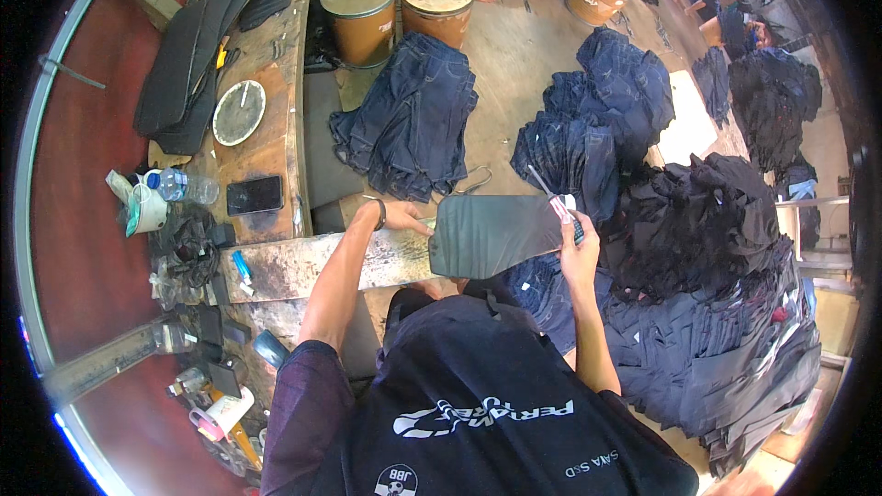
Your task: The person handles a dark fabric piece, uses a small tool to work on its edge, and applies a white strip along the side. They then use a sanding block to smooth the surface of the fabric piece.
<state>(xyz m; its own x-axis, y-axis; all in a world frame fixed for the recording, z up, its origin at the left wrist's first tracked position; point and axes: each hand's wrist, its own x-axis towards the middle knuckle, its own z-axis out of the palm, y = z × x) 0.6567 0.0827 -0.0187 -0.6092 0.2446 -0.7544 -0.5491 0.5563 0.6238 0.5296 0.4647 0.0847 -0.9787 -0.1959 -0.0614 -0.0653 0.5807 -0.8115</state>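
Note:
A flat dark panel with rounded corners at its left end lies across my lap, over the right end of a long worn wooden board. My left hand has its fingers closed at the panel's left edge. At the opposite end, my right hand grips a thin pointed tool with a pale handle, its tip directed away from me. The fingers of that hand also touch the panel's right edge. What kind of tool it is, I cannot make out.
Stacks of dark blue jeans lie ahead, with more piles of dark garments to the right. Round drums stand farther off. A phone and a round disc rest on the left bench. Other people work in the background.

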